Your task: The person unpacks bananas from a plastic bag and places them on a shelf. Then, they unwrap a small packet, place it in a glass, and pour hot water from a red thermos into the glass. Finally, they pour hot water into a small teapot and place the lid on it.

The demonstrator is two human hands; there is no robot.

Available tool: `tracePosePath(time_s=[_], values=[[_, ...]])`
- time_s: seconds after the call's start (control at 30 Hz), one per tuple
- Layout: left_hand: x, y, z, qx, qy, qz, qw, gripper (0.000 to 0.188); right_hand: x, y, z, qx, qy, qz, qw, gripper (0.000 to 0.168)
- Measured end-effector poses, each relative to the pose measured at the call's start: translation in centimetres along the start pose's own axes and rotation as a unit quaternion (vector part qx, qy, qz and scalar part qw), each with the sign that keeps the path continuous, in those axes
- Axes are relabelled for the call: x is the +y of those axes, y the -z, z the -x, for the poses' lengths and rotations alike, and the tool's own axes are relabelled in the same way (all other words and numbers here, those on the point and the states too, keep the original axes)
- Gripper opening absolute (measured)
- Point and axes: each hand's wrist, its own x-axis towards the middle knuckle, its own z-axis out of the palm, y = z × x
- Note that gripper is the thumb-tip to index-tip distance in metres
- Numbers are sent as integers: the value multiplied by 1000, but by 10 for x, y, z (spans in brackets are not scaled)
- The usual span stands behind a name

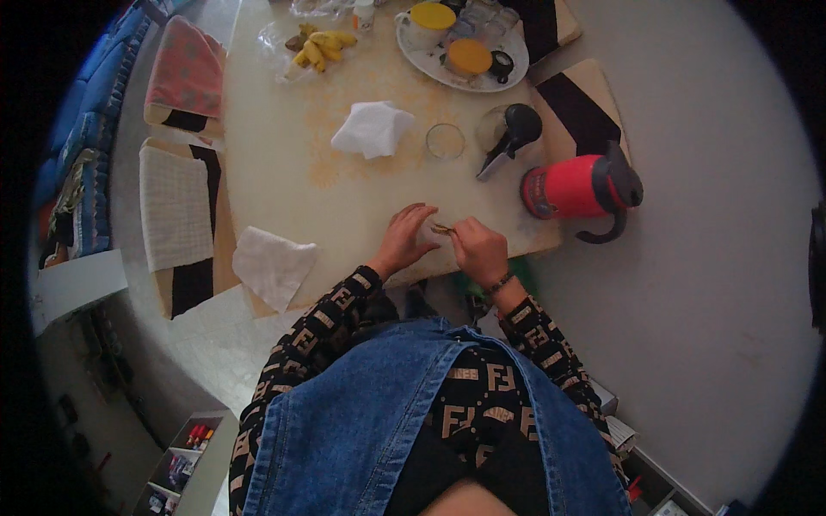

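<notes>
My left hand (406, 242) is at the table's near edge, its fingers and thumb curved apart around a pale, see-through patch; whether it grips a clear vessel or bag, I cannot tell. Close to its right, my right hand (481, 250) pinches a small brownish-yellow thing (443, 229) between thumb and fingers, over that patch. Beyond the hands lie a folded white cloth (374, 129), a round clear glass (445, 141) and a glass pot with a black lid and handle (521, 124). A red kettle (568, 187) with a black handle is at the right edge.
A white tray (413, 62) holds a mug, yellow lids and several glasses at the far side. Bananas (321, 49) lie on a plastic bag near a white bottle (363, 15). Another white cloth (274, 264) hangs over the near left table edge. Chairs flank the table (271, 193).
</notes>
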Motion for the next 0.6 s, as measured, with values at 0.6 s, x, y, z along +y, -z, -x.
tracePosePath(time_s=[0.6], values=[[0, 12, -6, 18, 38, -3, 999, 68, -6, 6, 7, -73, -21, 39, 996, 8]])
